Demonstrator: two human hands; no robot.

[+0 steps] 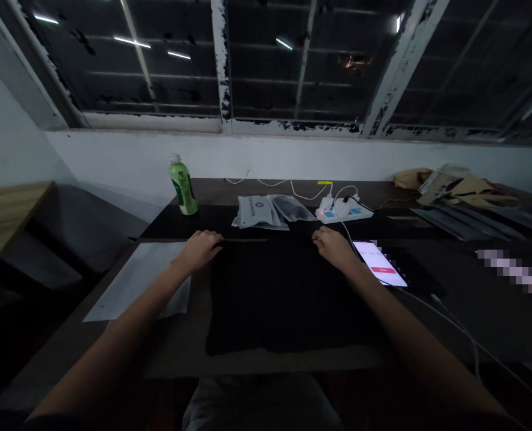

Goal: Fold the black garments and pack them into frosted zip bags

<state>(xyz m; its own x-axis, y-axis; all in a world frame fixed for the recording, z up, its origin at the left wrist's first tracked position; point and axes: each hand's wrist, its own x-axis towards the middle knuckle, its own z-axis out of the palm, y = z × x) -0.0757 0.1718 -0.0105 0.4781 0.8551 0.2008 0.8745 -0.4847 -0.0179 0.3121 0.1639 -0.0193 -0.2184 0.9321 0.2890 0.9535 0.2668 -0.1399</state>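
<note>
A black cloth [288,296] lies spread out on the dark table in front of me. At its far left corner, my left hand [201,249] is closed with the fingers curled over the edge. My right hand [332,244] pinches the far right corner. A flat, frosted plastic bag [151,272] lies left of the cloth, partly covered by my left forearm. Just beyond the cloth are a printed plastic pouch [257,212] and a clear pouch [293,208].
A green drink bottle [183,185] stands at the back left. Behind my right hand sits a white power strip [344,211] with plugs and cables. A lit phone [380,263] lies beside my right forearm. Flat plastic bags [468,222] and brown paper packaging [468,188] occupy the far right.
</note>
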